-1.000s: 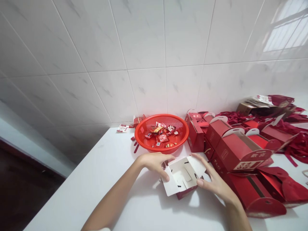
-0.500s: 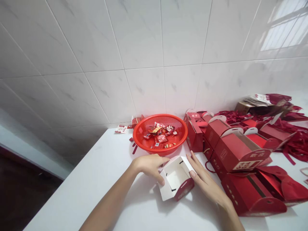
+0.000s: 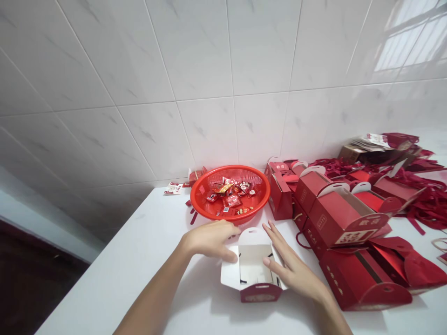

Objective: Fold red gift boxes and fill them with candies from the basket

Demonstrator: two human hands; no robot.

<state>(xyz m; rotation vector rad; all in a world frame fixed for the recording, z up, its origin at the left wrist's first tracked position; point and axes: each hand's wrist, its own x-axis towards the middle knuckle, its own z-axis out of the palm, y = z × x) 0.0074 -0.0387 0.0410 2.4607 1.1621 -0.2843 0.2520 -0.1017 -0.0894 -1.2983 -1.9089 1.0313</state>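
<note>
An open red gift box (image 3: 261, 294) with a white inside stands on the white table, its top flaps spread and a slotted handle tab at front and back. My left hand (image 3: 209, 241) is at its left flap, thumb on the white side and the other fingers partly hidden behind. On the other side, my right hand (image 3: 296, 267) holds the right flap, with the thumb over the inside and the fingers stretched along the outer edge. Just behind the box sits a red plastic basket (image 3: 199, 204) with wrapped sweets (image 3: 232, 201) in it.
Several assembled red boxes (image 3: 352, 214) are stacked on the right, close to my right forearm. Dark red ribbons (image 3: 424, 209) lie beyond them. A printed card (image 3: 173, 188) lies left of the basket. The tiled wall (image 3: 206, 135) borders the table (image 3: 139, 246) at the back.
The box has turned from a slanted position to face me squarely, its front tab now toward me. Both hands have stayed on it, and its left flap is spread wider.
</note>
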